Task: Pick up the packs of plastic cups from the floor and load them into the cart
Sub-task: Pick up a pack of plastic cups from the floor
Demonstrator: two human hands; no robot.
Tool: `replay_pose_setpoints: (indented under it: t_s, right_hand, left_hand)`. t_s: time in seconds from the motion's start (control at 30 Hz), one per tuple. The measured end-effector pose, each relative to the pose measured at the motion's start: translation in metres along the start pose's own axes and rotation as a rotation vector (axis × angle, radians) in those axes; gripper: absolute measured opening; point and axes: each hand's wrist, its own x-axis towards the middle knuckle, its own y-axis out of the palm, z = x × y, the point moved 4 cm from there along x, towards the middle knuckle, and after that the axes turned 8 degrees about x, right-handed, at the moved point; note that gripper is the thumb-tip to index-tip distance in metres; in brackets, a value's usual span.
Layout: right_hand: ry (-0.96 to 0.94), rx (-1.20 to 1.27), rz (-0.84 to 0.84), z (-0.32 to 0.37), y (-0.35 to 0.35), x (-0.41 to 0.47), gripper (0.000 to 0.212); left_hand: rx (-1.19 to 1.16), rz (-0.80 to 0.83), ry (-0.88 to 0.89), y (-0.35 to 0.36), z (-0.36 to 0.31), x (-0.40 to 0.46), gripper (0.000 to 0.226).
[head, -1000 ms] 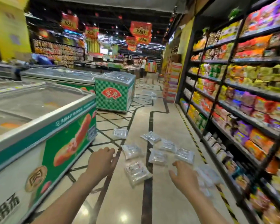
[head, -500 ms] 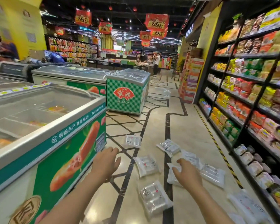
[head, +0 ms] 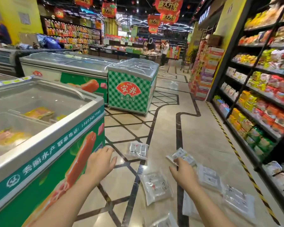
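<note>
Start: our right hand [head: 183, 172] pinches a clear plastic cup pack [head: 180, 156] | left hand [head: 100, 163] spread, holding nothing | other packs [head: 156, 185] on the floor [head: 203, 136], no cart visible

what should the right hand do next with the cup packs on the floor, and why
Probably lift: the right hand seems to pinch the far pack of plastic cups at its near edge. The left hand is open and holds nothing; no cart is in view.
</note>
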Motion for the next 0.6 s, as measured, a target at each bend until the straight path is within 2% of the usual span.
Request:
replay_pose_setpoints:
  t_s: [0.3,0.6]
  right_hand:
    - [0.077,-0.003,0.024,0.045,0.05,0.232,0.04]
    - [0.165,0.043,0.089,0.034,0.113,0.449,0.038]
  left_hand:
    - [-0.06,0.081,0.029,0.082,0.025,0.239,0.037]
    - [-0.089,0.171,0.03,0.197,0.025,0.444,0.036]
